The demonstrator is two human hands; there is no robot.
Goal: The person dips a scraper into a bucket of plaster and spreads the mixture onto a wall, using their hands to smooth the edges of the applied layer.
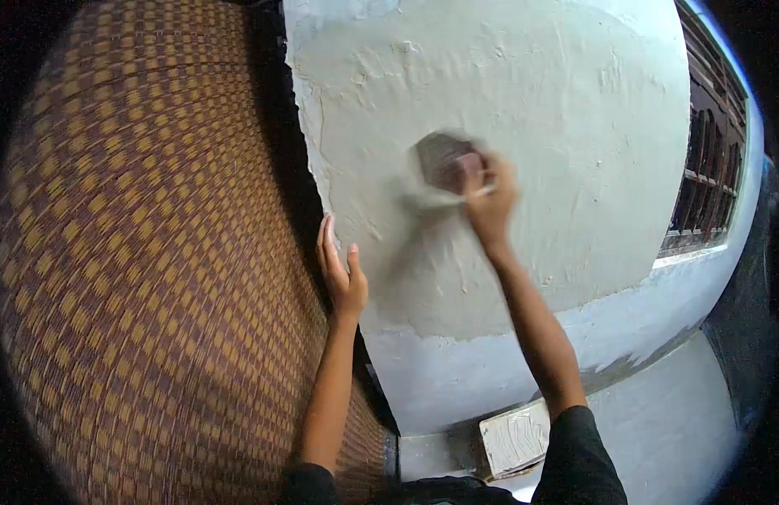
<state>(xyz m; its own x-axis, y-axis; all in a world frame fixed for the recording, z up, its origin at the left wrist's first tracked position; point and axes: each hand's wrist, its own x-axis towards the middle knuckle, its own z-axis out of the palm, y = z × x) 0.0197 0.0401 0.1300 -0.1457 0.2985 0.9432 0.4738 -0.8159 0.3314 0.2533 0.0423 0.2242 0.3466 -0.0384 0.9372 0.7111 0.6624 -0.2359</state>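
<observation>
My right hand (492, 198) is closed on a dark brown sheet that looks like sandpaper (444, 162). Motion smears both, close over the middle of the wall's putty coat (558, 143). Thin raised ridges and small lumps mark that grey-beige coat. At the wall's ragged left edge (315, 156) rests my left hand (345, 273), its fingers stretched upward and its thumb apart, holding nothing.
A brown and tan woven panel (154, 252) fills the left side, beyond a dark gap. To the right is a barred window (709, 160). On the grey floor (667, 412) below stands a box-like object (516, 439) with a white-smeared top.
</observation>
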